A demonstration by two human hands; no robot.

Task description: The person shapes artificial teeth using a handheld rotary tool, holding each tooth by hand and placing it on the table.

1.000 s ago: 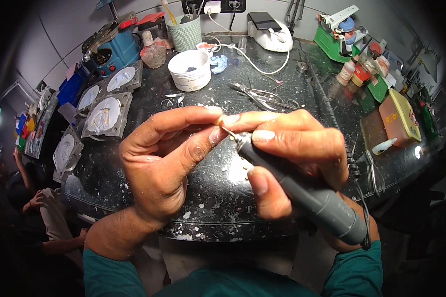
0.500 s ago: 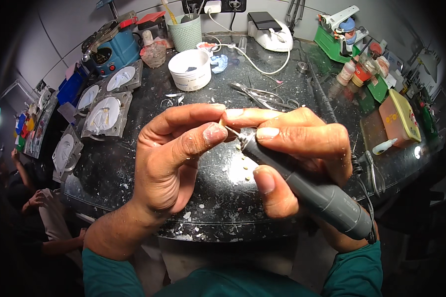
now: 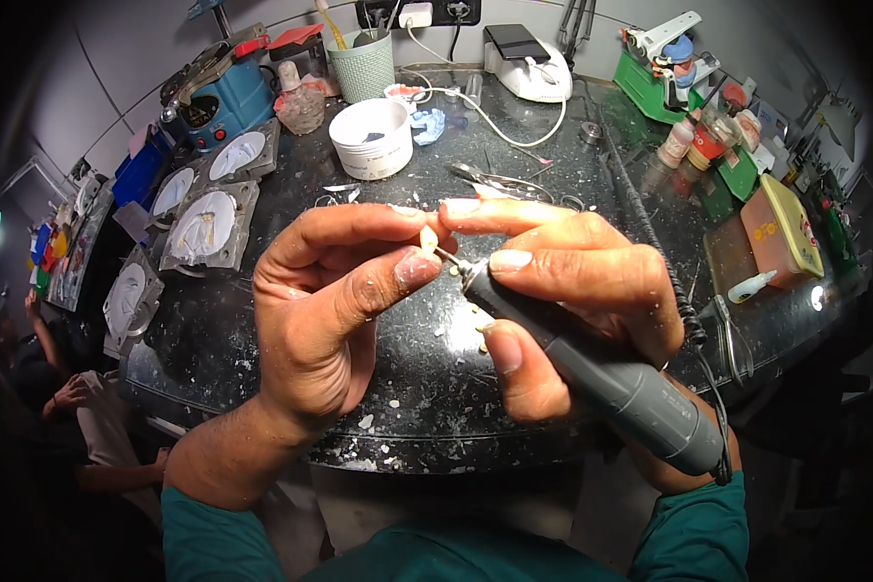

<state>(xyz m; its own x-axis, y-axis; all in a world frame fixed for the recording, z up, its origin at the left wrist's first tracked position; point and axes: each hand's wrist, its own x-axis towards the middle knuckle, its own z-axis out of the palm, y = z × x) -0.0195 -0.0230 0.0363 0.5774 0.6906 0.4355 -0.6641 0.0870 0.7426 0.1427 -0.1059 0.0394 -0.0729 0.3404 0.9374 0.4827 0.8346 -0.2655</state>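
Observation:
Between the thumb and fingertips of my left hand [image 3: 315,310] is a small ivory, tooth-like piece [image 3: 428,240], its lower part hidden by the thumb. My right hand [image 3: 592,276] grips a dark grey rotary handpiece [image 3: 611,373], slanting from lower right up to the left. The thin metal bur [image 3: 446,255] at its tip reaches the piece's right side; whether they touch I cannot tell. My right index fingertip stretches toward the left fingertips, while the right thumb sits along the handpiece's lower side. Below the bur, several small yellowish bits [image 3: 482,330] lie on the lit tabletop.
Black bench [image 3: 436,407] with white debris. Left: plaster moulds in metal flasks [image 3: 204,228] and a blue machine [image 3: 228,102]. Behind: a white tub [image 3: 371,155], scissors-like tools [image 3: 514,184] and a white device [image 3: 533,73]. Right: a coiled cord [image 3: 664,281], bottles and an orange box [image 3: 781,233].
Both hands and the handpiece have shifted slightly left. My left fingertips have turned so more of the ivory piece shows, and the right fingertip has drawn a little apart from them.

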